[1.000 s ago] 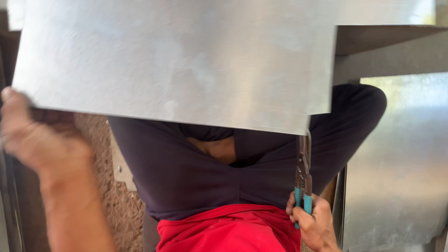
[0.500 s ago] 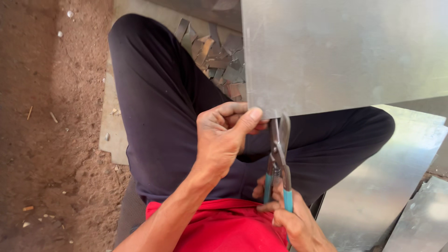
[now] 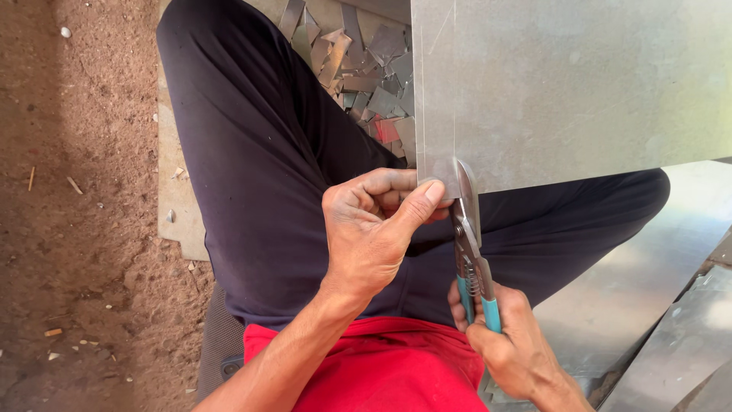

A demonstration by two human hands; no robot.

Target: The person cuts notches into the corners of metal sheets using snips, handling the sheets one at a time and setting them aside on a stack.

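The left hand [image 3: 374,229] is pinching the metal sheet's [image 3: 572,84] lower corner while the right hand [image 3: 507,343] is gripping the snips [image 3: 467,236], starting the cut; next, squeezing along the scribed line.

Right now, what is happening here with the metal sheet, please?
A seated person works on a flat grey metal sheet held over the lap. The left hand pinches the sheet's lower left corner. The right hand grips tin snips with teal handles, whose blades sit at the sheet's bottom edge, on a faint line running up the sheet. Metal offcuts lie on the ground behind the legs.
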